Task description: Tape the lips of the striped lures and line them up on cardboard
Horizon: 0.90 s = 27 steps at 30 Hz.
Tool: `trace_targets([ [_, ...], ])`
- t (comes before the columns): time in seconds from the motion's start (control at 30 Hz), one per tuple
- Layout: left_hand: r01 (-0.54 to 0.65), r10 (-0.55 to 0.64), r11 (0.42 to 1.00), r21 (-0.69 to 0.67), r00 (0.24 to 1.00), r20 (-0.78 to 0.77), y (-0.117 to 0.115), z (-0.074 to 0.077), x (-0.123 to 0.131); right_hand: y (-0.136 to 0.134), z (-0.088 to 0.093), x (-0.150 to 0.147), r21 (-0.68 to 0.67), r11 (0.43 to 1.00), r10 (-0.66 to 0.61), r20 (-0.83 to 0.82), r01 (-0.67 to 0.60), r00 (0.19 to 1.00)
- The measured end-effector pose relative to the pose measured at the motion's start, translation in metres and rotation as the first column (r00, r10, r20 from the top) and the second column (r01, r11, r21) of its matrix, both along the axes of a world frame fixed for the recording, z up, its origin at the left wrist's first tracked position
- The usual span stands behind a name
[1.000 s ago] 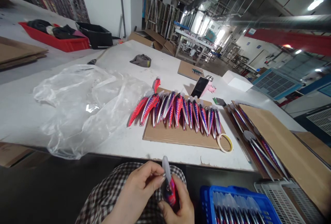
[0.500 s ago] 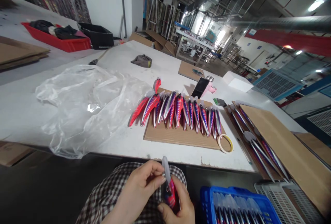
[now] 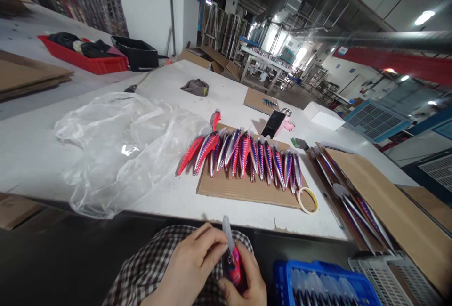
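Above my lap, at the table's front edge, my right hand (image 3: 247, 275) is closed round the body of a red and purple fishing lure (image 3: 232, 264). The lure's pale, clear lip points up and away from me. My left hand (image 3: 197, 259) is closed in a pinch at the base of that lip, thumb and forefinger against its left edge. Whether a small piece is between those fingertips is hidden. Beyond my hands, a row of similar lures (image 3: 243, 153) lies across a cardboard sheet (image 3: 243, 193), some at the left resting partly off it.
A roll of tape (image 3: 308, 201) lies at the cardboard's right corner. Crumpled plastic sheeting (image 3: 120, 155) covers the table's left part. A blue basket (image 3: 318, 264) of lures stands low at the right, below stacked cardboard (image 3: 384, 193) with more lures. A phone (image 3: 273, 124) leans farther back.
The camera view has shifted slightly, so the table sits a little lower in the picture. My left fingers have moved slightly along the lure's lip; my right hand keeps its hold.
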<state>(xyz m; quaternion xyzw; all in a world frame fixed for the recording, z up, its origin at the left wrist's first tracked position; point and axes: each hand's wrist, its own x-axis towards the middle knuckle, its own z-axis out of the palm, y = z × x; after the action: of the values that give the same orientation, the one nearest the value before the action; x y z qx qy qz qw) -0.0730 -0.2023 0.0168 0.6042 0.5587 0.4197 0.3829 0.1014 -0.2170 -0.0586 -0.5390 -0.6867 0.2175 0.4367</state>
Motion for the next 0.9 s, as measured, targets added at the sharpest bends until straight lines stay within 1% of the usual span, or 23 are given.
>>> trace_targets([
  [0.13,-0.010,0.009,1.000,-0.028,0.999,-0.052,0.000,0.001,0.001,0.000,-0.001,0.000,-0.005,1.000,0.012,0.008,-0.012,1.000],
  [0.27,-0.053,0.050,0.998,-0.037,0.996,-0.077,0.000,0.000,0.003,-0.001,-0.003,0.001,0.013,1.000,0.018,0.037,-0.018,0.999],
  [0.43,-0.048,0.043,0.997,-0.062,0.996,-0.084,0.000,0.000,0.004,-0.003,-0.002,0.004,0.054,0.998,0.017,0.109,-0.023,0.994],
  [0.63,-0.074,0.071,0.997,-0.032,0.993,-0.097,-0.003,-0.003,0.006,-0.003,0.002,0.007,0.113,0.991,0.048,0.162,-0.067,0.986],
  [0.9,-0.076,0.067,0.993,-0.089,0.993,-0.101,-0.001,0.002,0.007,-0.002,0.004,0.012,0.114,0.987,0.077,0.275,-0.112,0.958],
])
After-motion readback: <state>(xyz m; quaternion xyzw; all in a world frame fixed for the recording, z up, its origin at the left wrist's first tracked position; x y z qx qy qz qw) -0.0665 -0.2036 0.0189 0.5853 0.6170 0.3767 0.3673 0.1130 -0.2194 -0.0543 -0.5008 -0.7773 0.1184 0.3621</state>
